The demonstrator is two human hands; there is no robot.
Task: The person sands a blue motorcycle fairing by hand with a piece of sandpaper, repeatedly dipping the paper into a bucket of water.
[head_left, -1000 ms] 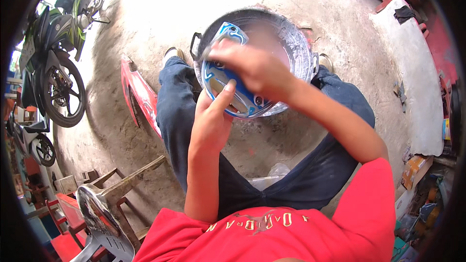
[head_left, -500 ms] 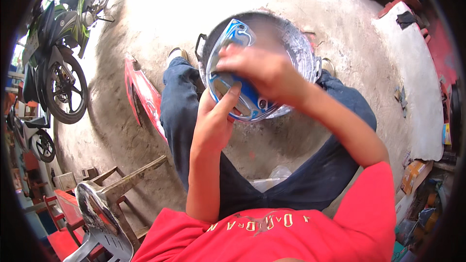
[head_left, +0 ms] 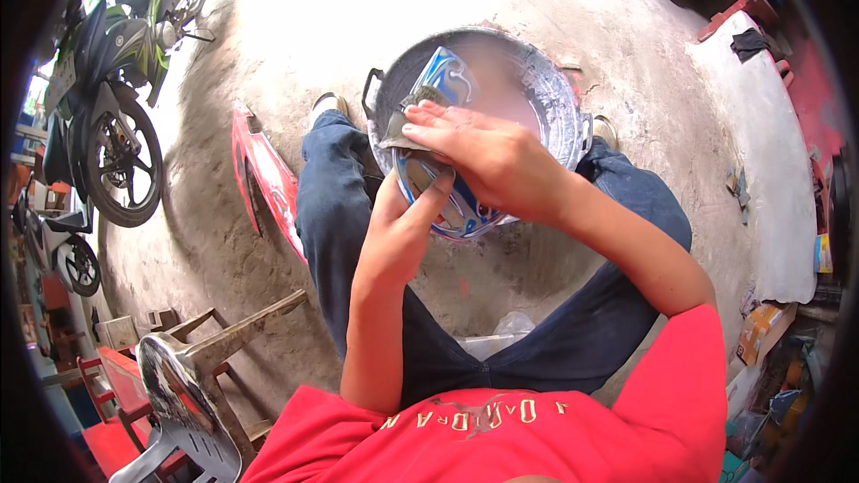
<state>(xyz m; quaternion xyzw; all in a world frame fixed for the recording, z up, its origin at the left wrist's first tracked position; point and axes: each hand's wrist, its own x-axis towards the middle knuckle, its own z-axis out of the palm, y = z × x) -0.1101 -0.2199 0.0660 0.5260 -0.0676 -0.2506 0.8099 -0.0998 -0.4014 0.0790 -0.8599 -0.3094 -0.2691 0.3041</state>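
Observation:
Over a round metal basin [head_left: 567, 116] between my legs, a curved panel [head_left: 455, 80] painted blue, white and grey is held at a tilt. My left hand [head_left: 394, 233] grips its near left edge, thumb on the painted face and the other fingers behind it. Across the panel's middle lies my right hand [head_left: 497, 156], fingers nearly straight, pressing a grey sheet that looks like sandpaper [head_left: 395, 132] against the surface. The sheet's edge sticks out past the fingertips. The right palm and part of the panel are hidden under that hand.
A red and white panel [head_left: 271, 174] lies on the concrete floor to the left. Motorcycles [head_left: 121, 152] stand farther left. A wooden frame [head_left: 255, 326] and a grey plastic piece [head_left: 192, 420] are near left. On the right are a pale slab [head_left: 778, 206] and a cardboard box [head_left: 765, 331].
My right hand has flattened over the panel, and the grey sheet now shows past its fingertips. The panel has tilted and its far end sits slightly lower in view.

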